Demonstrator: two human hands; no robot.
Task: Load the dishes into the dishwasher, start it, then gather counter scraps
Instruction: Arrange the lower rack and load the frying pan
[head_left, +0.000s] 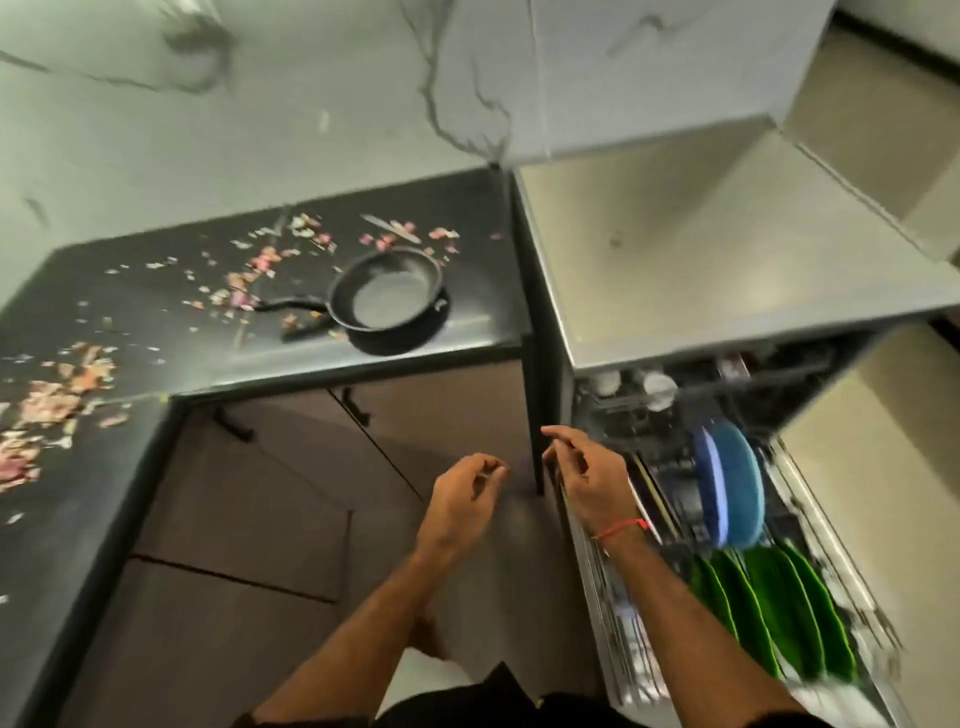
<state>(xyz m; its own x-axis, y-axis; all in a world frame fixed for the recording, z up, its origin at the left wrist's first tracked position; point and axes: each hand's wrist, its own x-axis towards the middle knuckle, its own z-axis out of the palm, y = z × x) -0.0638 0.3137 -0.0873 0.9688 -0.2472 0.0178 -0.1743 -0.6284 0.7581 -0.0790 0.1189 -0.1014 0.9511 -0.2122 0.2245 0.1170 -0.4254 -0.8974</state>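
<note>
1. Two black non-stick frying pans (387, 296), nested with long handles pointing left, sit on the dark glossy counter (467, 332), not yet loaded.
2. Round blue plates (730, 488) and ribbed green plates (769, 618) stand on edge in the pulled-out wire lower rack (613, 613), likely so that water can reach both faces.
3. Left hand (462, 499) and right hand (582, 483) hover loosely curled between counter and rack, holding nothing.
4. Papery pink and white onion-skin scraps (52, 400) litter the counter, ungathered.
</note>
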